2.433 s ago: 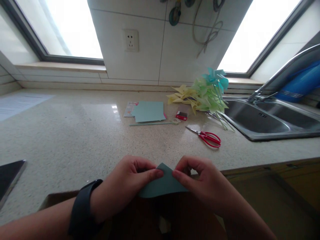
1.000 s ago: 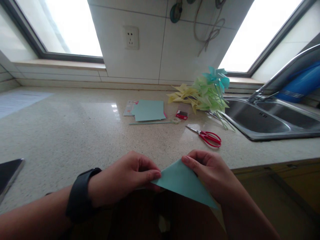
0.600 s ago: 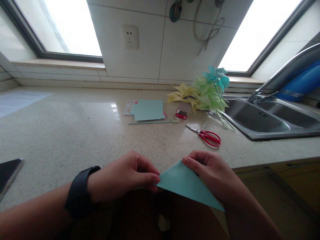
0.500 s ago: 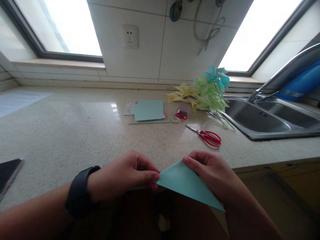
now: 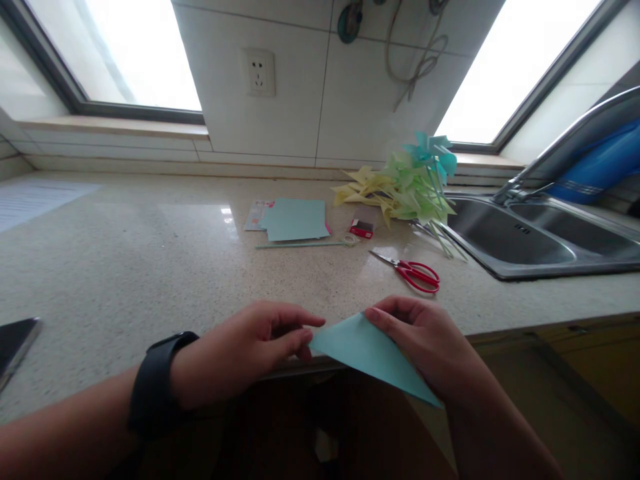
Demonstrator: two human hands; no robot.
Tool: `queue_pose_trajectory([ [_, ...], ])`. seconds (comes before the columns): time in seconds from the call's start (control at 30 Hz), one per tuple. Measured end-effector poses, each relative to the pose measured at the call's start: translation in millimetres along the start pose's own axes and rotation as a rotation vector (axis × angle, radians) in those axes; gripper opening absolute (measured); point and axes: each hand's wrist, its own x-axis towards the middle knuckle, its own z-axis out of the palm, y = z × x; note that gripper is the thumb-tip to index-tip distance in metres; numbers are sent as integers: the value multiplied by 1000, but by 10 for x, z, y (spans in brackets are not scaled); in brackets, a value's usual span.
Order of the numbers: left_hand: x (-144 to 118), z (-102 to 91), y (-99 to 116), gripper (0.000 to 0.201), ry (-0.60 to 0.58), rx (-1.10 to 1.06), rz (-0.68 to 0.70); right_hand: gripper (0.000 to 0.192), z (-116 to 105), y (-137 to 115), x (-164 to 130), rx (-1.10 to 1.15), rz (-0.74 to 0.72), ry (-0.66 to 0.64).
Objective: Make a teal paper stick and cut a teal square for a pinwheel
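Daylight from two blown-out windows (image 5: 125,53) leaves a bright glare patch on the counter (image 5: 150,273), while everything below lies in deep shadow and wide-angle distortion stretches the edges.

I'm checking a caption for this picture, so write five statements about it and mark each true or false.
1. The right hand holds a blue-green paper triangle. True.
2. A dark wristband is on the right arm. False: it is on the left arm.
3. The scissors lie on the counter. True.
4. The scissors have blue handles. False: they are red.
5. Every pinwheel is yellow. False: the pinwheels include green and blue ones.
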Motion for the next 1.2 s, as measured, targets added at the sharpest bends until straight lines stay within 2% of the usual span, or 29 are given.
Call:
queue_pose_trajectory([
  [0.13,-11,16,-38,34,289,533,338,26,67,32,100,17,-104,77],
  [0.2,-7,39,-69,36,332,748,463,22,122,37,172,-50,-170,127],
  [0.27,4,68,-106,38,310,870,521,15,176,29,254,-158,-220,177],
  [0.47,39,117,-177,37,233,1061,513,10,209,-1,465,-525,-343,234],
  [0.57,34,154,-171,38,248,1091,483,16,160,-41,463,-734,-398,317],
  [0.63,26,193,-165,38,264,1101,468,15,163,-88,394,-811,-485,348],
  [0.7,17,237,-161,39,269,1107,458,15,227,-134,278,-809,-625,290],
  [0.77,8,275,-158,38,260,1105,428,23,347,-155,142,-781,-749,136],
  [0.83,-2,302,-150,36,248,1091,389,40,480,-137,26,-785,-789,-14],
  [0.9,-14,315,-136,39,238,1073,358,54,576,-86,-45,-797,-785,-90],
  [1.03,-38,307,-103,47,225,1075,334,65,593,23,-56,-811,-723,-119],
  [1.2,-49,293,-96,53,249,1094,349,66,504,61,4,-843,-660,-109],
])
